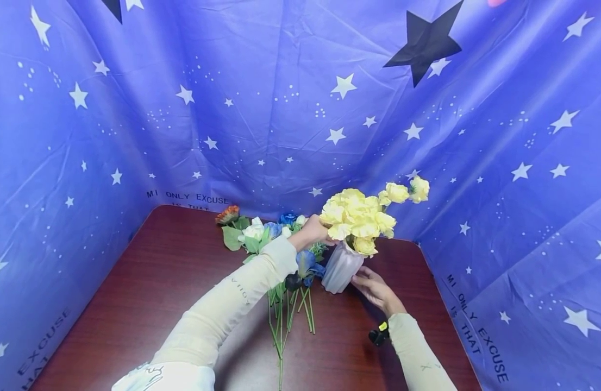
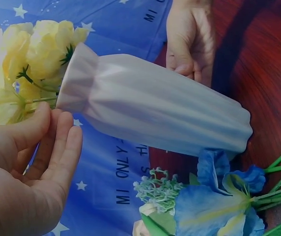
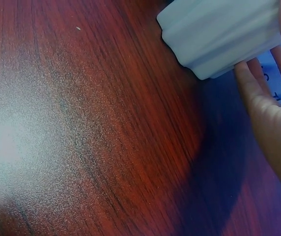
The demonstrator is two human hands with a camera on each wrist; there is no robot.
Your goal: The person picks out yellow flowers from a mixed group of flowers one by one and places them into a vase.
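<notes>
A pale ribbed vase (image 1: 342, 269) stands on the table, with yellow flowers (image 1: 351, 212) bunched at its mouth. My left hand (image 1: 312, 232) is beside the rim; in the left wrist view its thumb and fingertips pinch a thin green stem (image 2: 41, 100) under the yellow blooms. Low on the vase's right side, my right hand (image 1: 374, 288) holds it, fingers and thumb against the wall in the right wrist view. The stem ends inside the vase are hidden.
Left of the vase lie blue flowers (image 1: 306, 262), white flowers (image 1: 254, 230) and an orange flower (image 1: 228, 215), their green stems (image 1: 280, 331) toward the front. A small black item (image 1: 379, 334) is by the right wrist. Blue starry cloth (image 1: 261, 108) surrounds the brown table (image 1: 183, 282).
</notes>
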